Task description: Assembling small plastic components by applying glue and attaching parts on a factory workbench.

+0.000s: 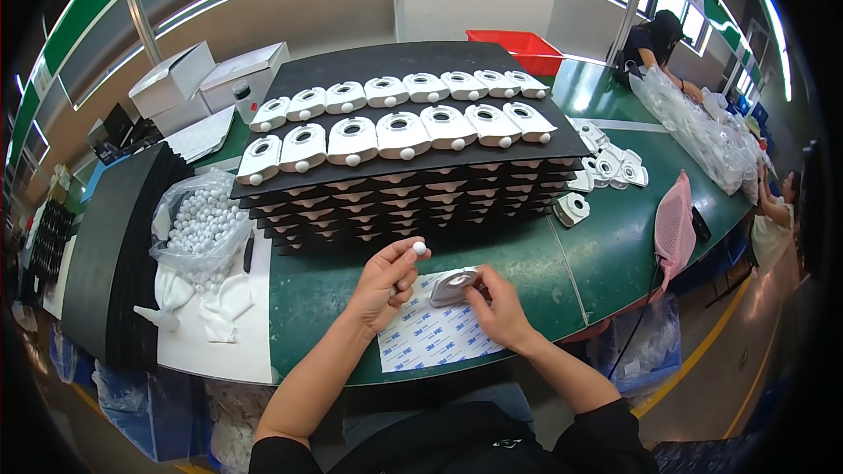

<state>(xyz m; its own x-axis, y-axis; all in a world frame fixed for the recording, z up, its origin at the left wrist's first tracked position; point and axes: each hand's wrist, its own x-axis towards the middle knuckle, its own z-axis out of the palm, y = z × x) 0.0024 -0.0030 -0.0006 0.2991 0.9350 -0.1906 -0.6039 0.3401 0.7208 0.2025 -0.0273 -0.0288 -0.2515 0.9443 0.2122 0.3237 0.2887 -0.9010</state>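
Observation:
Between the thumb and forefinger of my left hand [384,283] is a small white ball [420,248]; the other fingers curl in, and what they may hold is hidden. My right hand [502,312] grips a white plastic housing [446,290] with a round opening, tilted up on its edge. Beneath it lies a white sheet [428,344] with blue print on the green table. Just beyond my hands stands a stack of black boards [386,54]. Two rows of similar white housings [403,133] sit on the top board, with white balls at their front ends.
At left, a clear bag [206,221] of white balls lies beside white cloths [226,303] and a stack of black sheets [114,250]. Loose white parts [606,162] lie right of the stack, near a pink mesh pouch [674,224]. Two people [652,42] are at the right.

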